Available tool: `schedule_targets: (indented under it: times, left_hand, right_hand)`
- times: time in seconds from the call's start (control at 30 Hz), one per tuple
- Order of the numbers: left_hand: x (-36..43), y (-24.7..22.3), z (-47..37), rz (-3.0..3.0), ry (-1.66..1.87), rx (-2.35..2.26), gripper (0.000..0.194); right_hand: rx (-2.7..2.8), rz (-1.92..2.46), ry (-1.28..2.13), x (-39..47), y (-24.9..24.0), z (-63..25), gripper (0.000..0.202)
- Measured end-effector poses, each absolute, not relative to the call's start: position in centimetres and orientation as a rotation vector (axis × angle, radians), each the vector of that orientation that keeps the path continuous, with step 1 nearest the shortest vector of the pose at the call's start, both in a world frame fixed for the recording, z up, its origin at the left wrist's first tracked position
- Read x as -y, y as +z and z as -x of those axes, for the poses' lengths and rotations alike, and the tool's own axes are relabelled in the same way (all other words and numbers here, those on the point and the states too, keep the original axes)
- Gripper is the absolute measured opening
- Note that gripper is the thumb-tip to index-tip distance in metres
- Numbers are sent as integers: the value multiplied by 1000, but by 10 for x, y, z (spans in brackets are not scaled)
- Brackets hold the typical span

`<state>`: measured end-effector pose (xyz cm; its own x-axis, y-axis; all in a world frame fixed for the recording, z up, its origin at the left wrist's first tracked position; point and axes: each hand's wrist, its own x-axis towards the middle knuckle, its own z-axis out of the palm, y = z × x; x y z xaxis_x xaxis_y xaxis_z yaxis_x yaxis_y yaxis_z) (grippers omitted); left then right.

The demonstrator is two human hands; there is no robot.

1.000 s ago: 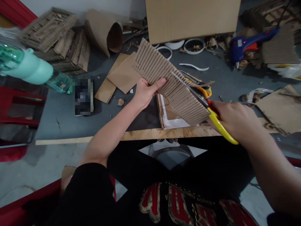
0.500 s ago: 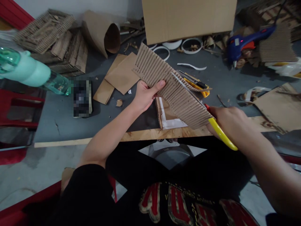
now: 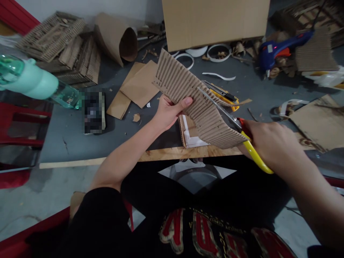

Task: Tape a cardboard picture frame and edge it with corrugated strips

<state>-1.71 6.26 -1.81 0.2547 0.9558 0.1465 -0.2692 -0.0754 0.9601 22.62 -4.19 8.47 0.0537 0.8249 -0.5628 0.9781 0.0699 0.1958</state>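
Note:
A sheet of corrugated cardboard point(image 3: 185, 89), ridged side up, is held above the table edge. My left hand point(image 3: 172, 111) pinches its near edge, thumb on top and fingers underneath. My right hand point(image 3: 271, 139) is closed around a pair of scissors point(image 3: 258, 157) with one yellow and one red handle. The blades lie along a cut in the sheet and point up and left. A narrow strip curls off on the far side of the cut. Partly hidden below the sheet is a cardboard piece with white strips point(image 3: 188, 132).
A yellow utility knife point(image 3: 225, 96) lies behind the sheet. Flat cardboard pieces point(image 3: 142, 82) and a teal bottle point(image 3: 40, 79) are on the left. At the back right rests a blue glue gun point(image 3: 274, 53). A cardboard box point(image 3: 215, 21) stands at the back.
The scissors have shifted slightly right and more of their blades and pivot shows. The cardboard's right end bends down more, and the gap at the cut has widened.

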Motion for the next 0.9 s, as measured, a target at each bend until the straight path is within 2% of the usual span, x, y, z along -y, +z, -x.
schedule_targets:
  times: [0.43,0.77,0.9]
  left_hand:
    - [-63,-17,18,-1235,1237,-791,66]
    - [-59,-18,15,-1269,1254,-804,73]
    - [-54,-21,12,-1309,1243,-790,72]
  right_hand:
    - [-1807,-1789,-392,35,83,-222,23]
    - [-1846,-1864,-348,35,79,-223,24]
    - [-1870,-1834,-329,34,81,-223,32]
